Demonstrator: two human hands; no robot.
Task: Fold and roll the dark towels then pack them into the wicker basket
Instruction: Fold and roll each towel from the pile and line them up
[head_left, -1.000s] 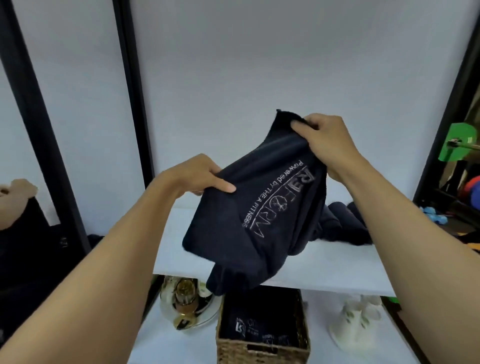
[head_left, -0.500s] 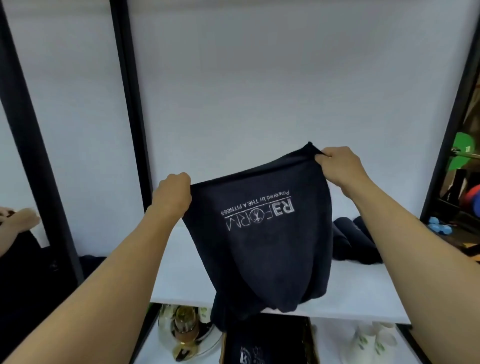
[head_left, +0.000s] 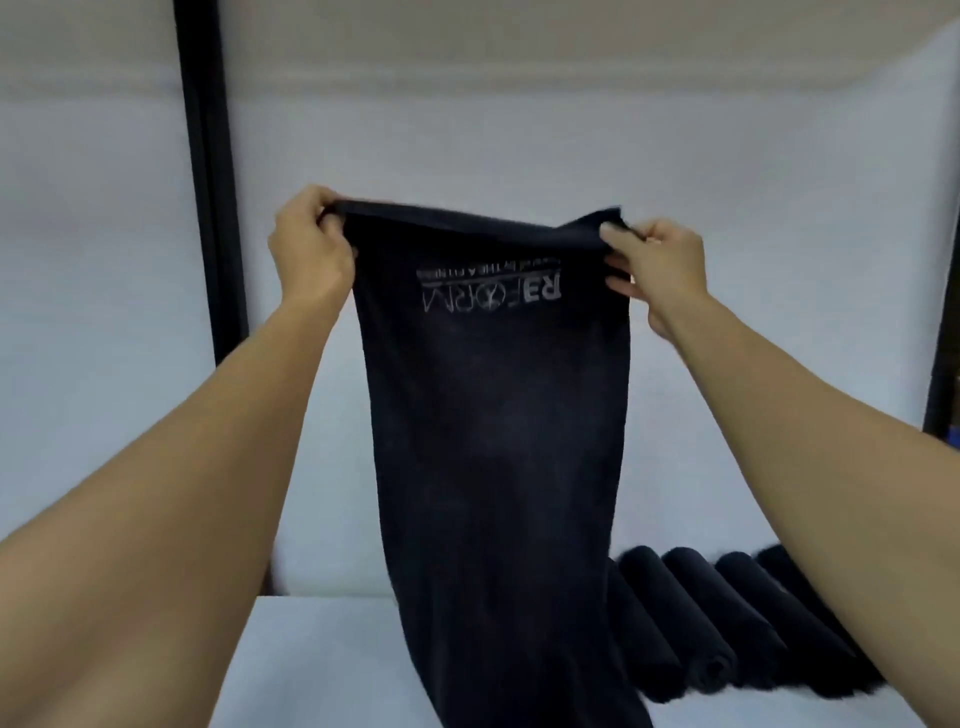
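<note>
Towel (head_left: 493, 415) hangs (top corners pinched) between both hands.

One hanging towel (head_left: 493, 415), four rolled towels (head_left: 696, 613), two hands (head_left: 311, 249) (head_left: 657, 265).

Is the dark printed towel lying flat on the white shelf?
No: left hand and right hand hold the towel up by its corners.

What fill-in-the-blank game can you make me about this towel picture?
The left hand and right hand hold the dark towel by its ____ edge.
The towel's printed logo is ____ down.
The rolled towels lie on the white shelf to the ____ of the hanging towel.
Missing words: top, upside, right.
</note>
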